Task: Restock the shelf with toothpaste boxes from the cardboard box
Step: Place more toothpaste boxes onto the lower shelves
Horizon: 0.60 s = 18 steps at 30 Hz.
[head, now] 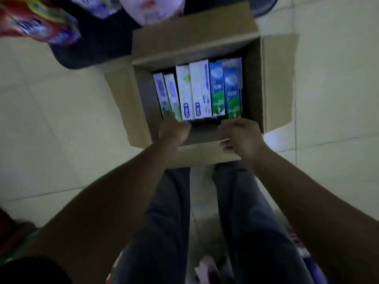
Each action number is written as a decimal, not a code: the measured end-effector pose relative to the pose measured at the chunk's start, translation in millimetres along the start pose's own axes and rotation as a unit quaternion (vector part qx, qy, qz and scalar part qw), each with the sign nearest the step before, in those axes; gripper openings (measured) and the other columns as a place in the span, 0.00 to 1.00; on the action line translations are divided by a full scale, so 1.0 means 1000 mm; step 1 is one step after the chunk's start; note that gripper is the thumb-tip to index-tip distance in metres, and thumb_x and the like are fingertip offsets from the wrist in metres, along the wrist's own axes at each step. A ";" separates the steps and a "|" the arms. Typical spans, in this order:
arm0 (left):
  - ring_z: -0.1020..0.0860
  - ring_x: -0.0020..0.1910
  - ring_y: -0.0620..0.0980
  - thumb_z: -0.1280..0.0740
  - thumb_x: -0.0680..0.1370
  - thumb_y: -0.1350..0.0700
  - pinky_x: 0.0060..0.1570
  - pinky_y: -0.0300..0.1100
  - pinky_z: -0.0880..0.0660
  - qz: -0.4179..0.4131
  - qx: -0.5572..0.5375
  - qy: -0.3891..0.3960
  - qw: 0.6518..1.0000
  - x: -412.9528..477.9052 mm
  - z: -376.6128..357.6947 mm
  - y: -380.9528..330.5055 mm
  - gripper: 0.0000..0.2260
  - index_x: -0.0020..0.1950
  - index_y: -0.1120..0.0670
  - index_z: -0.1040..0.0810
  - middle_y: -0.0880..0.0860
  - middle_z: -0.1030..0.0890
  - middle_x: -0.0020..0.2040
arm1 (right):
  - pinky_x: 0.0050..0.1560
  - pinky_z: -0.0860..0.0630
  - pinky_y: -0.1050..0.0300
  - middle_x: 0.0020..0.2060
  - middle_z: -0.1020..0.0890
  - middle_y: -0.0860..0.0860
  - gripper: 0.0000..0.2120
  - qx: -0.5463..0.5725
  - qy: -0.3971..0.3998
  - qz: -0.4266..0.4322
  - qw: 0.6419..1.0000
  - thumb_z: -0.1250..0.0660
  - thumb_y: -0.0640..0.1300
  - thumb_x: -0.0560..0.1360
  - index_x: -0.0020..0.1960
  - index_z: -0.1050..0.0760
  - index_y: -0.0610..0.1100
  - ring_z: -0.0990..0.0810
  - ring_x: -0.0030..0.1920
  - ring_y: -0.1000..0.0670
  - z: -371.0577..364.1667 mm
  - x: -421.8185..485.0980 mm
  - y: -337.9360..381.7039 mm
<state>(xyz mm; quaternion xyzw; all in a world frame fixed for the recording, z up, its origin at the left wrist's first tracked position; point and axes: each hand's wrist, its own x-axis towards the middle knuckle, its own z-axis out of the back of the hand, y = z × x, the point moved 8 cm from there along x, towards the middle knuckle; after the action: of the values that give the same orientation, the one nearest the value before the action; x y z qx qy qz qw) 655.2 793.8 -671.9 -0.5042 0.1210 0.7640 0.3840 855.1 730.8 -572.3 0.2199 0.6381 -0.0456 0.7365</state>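
An open cardboard box stands on the tiled floor in front of my knees. Inside it lie several toothpaste boxes side by side: pale purple ones at the left, white ones in the middle, blue-and-green ones at the right. My left hand reaches into the carton, its fingers curled over the near end of the left pale purple toothpaste boxes. My right hand hovers over the carton's near wall with curled fingers, and I see nothing held in it.
The carton's flaps are folded outward on all sides; the near flap lies against my legs. Blurred colourful packages and a pink pack hang over a dark base behind the carton. Pale floor tiles lie left and right.
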 end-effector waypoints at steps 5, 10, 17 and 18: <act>0.27 0.70 0.61 0.29 0.78 0.55 0.66 0.49 0.25 0.030 0.024 -0.008 0.999 0.072 -0.060 0.010 0.34 0.81 0.58 0.40 0.61 0.32 0.77 | 0.28 0.28 0.61 0.37 0.21 0.44 0.10 -0.022 0.041 0.019 0.999 0.31 0.36 0.78 0.59 0.23 0.37 0.25 0.29 0.50 -0.010 0.037 -0.024; 0.28 0.53 0.53 0.30 0.77 0.56 0.50 0.34 0.31 0.071 -0.089 -0.055 0.992 0.085 -0.102 0.007 0.25 0.73 0.53 0.33 0.57 0.38 0.74 | 0.36 0.26 0.55 0.38 0.18 0.47 0.11 -0.039 0.040 0.005 0.998 0.30 0.38 0.77 0.59 0.22 0.43 0.23 0.35 0.47 0.001 0.055 -0.044; 0.29 0.70 0.58 0.32 0.78 0.53 0.69 0.51 0.28 0.205 -0.320 -0.128 0.916 0.088 -0.097 0.010 0.28 0.77 0.56 0.34 0.58 0.33 0.75 | 0.35 0.27 0.56 0.38 0.18 0.46 0.12 -0.038 0.022 0.001 0.999 0.31 0.38 0.78 0.61 0.23 0.42 0.23 0.33 0.48 0.017 0.061 -0.039; 0.27 0.69 0.58 0.32 0.78 0.51 0.67 0.52 0.26 0.210 -0.319 -0.115 0.917 0.090 -0.097 0.012 0.26 0.75 0.57 0.31 0.58 0.29 0.74 | 0.35 0.27 0.56 0.38 0.18 0.46 0.12 -0.042 0.022 0.005 0.999 0.31 0.38 0.78 0.61 0.23 0.42 0.23 0.33 0.48 0.018 0.062 -0.036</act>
<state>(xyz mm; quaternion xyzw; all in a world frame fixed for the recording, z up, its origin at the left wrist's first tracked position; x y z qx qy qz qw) 694.5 772.6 -797.1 -0.4712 -0.0707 0.8780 0.0450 870.7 704.9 -639.5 0.1930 0.6541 -0.0104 0.7313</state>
